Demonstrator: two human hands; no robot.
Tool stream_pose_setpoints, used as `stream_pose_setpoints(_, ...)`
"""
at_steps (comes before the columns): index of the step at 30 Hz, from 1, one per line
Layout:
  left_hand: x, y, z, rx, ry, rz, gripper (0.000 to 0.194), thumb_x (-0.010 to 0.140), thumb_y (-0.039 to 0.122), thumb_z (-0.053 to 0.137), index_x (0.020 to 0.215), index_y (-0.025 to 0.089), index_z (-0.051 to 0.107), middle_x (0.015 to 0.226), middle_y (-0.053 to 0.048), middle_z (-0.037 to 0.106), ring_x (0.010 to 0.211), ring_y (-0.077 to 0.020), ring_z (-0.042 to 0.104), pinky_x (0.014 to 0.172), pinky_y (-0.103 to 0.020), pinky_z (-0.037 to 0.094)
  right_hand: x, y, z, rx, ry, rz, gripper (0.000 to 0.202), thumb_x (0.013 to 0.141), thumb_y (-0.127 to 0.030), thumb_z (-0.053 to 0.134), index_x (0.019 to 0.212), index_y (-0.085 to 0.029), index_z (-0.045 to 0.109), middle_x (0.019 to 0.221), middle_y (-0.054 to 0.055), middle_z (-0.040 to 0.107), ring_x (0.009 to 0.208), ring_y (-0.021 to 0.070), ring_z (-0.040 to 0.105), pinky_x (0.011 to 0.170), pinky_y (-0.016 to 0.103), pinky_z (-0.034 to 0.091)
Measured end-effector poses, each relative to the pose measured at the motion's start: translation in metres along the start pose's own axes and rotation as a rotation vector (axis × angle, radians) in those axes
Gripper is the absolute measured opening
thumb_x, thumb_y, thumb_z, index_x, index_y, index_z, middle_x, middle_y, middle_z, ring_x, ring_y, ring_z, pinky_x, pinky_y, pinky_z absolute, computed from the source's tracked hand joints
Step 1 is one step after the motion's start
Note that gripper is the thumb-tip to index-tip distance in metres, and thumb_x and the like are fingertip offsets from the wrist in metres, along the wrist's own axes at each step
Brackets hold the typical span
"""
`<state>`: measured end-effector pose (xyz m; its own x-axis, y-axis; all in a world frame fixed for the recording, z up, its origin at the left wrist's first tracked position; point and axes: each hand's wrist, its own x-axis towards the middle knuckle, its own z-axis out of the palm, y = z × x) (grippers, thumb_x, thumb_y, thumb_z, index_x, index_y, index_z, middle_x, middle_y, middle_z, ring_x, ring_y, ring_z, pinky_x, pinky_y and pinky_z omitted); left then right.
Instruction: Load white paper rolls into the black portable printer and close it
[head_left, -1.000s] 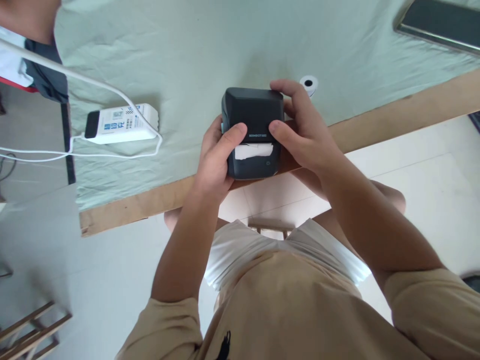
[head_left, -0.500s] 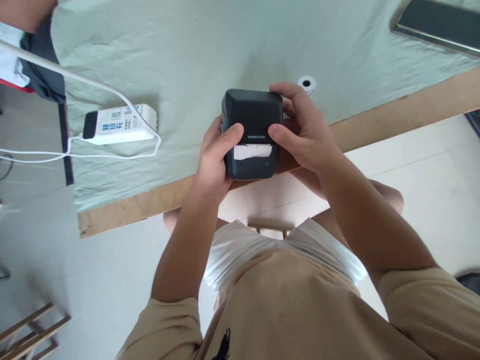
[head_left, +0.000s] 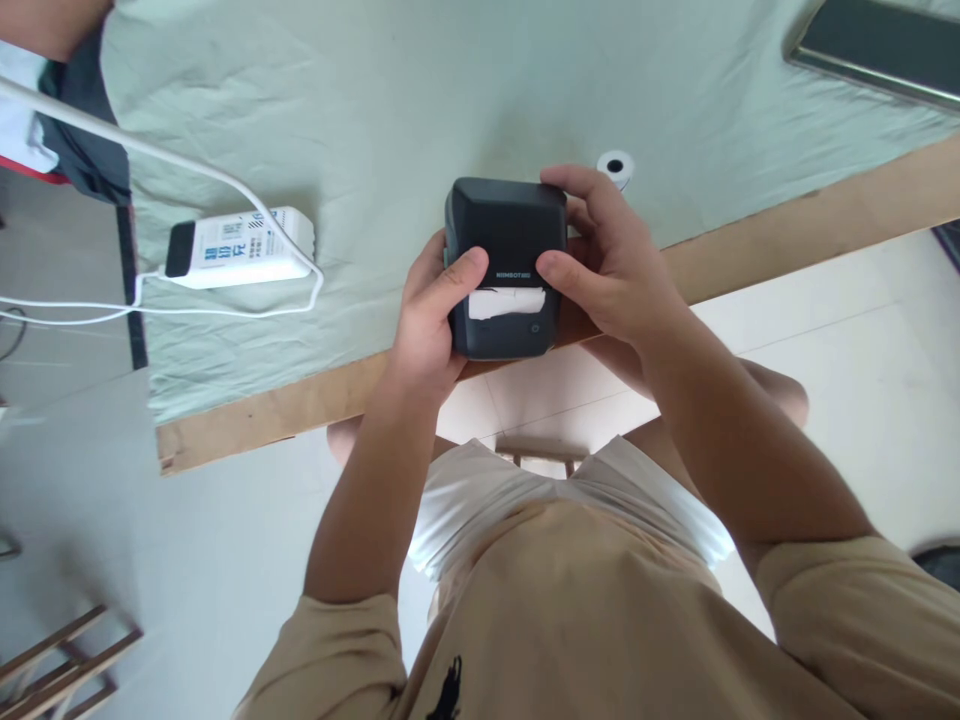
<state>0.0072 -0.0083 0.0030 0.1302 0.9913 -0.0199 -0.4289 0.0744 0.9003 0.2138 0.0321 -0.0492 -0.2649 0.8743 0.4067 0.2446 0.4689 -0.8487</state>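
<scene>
Between my two hands is a black label printer, held over the table's near edge. A torn-edged strip of white paper sticks out of its slot. My left hand is closed round the left side, thumb on the top face. On the other side my right hand grips it, with its thumb by the printed lettering and its index finger at the far right corner. The fingers beneath the printer are hidden. Just beyond my right hand a small white paper roll rests on the cloth.
A white power bank with a white cable lies at the left on the pale green cloth. At the far right is a dark flat device. The table's bare wooden edge runs along my side. A wooden stool stands lower left.
Almost nothing differs. Both hands keep the same grip on the label printer, and the view has shifted very slightly.
</scene>
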Motion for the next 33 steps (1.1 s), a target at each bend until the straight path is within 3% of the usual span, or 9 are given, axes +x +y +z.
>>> stream_pose_setpoints(14, -0.001, 0.0, 0.001, 0.003, -0.006, 0.003, 0.038, 0.098, 0.061, 0.08, 0.106, 0.024, 0.081, 0.098, -0.005, 0.08, 0.147, -0.0355, 0.069, 0.111, -0.045, 0.067, 0.0, -0.002, -0.002, -0.016, -0.005, 0.012, 0.077, 0.096, -0.082, 0.069, 0.159, -0.041, 0.05, 0.133, 0.006, 0.075, 0.077, 0.0191, 0.071, 0.068, 0.038, 0.064)
stream_pose_setpoints(23, 0.0, -0.002, -0.001, -0.009, 0.0, -0.004, 0.035, 0.096, 0.057, 0.082, 0.106, 0.023, 0.081, 0.099, -0.005, 0.08, 0.142, -0.034, 0.073, 0.112, -0.041, 0.066, 0.0, -0.001, -0.001, 0.036, -0.019, 0.011, 0.08, 0.095, -0.084, 0.07, 0.159, -0.04, 0.05, 0.14, 0.006, 0.075, 0.076, 0.0161, 0.069, 0.065, 0.034, 0.062)
stream_pose_setpoints(33, -0.001, 0.001, 0.003, -0.051, -0.019, 0.0, 0.021, 0.102, 0.041, 0.077, 0.106, 0.02, 0.081, 0.091, -0.004, 0.08, 0.144, -0.0315, 0.072, 0.118, -0.043, 0.063, 0.001, -0.03, -0.006, 0.055, -0.064, 0.132, 0.081, 0.094, -0.087, 0.068, 0.156, -0.037, 0.051, 0.142, 0.007, 0.072, 0.087, 0.0196, 0.072, 0.073, 0.036, 0.065)
